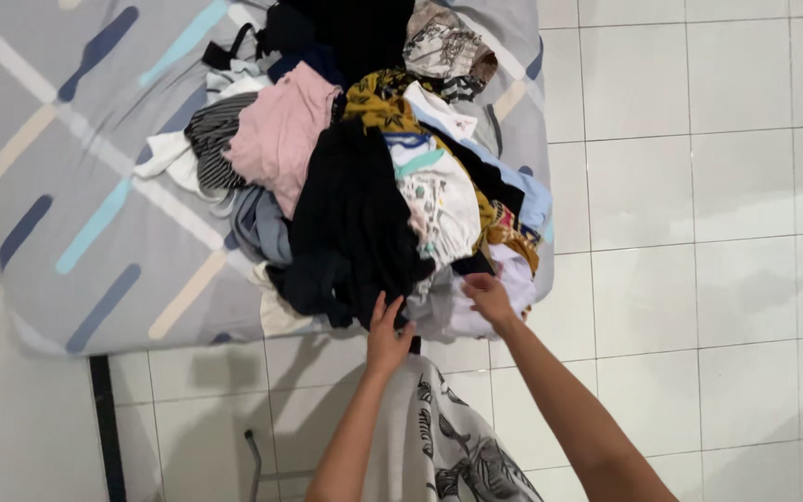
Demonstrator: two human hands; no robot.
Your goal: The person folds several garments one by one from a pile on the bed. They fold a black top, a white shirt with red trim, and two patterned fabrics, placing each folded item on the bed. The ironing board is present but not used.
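While both hands, left (388, 335) and right (488, 297), grip it, the clothes pile (374, 177) lies just beyond.

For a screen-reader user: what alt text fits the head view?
Seen from above, a person's left hand and right hand reach into a pile of mixed clothes at the edge of a patterned grey mattress over a white tiled floor.

Both arms bare, no sleeves visible from forearm to wrist. Left hand (388, 336) and right hand (490, 299) bare: no gloves, no rings, no watch or bracelet seen. Fingers (378, 309) slim, nails too small to tell. Torso garment (439, 442) white with black-grey animal print, loose fit.
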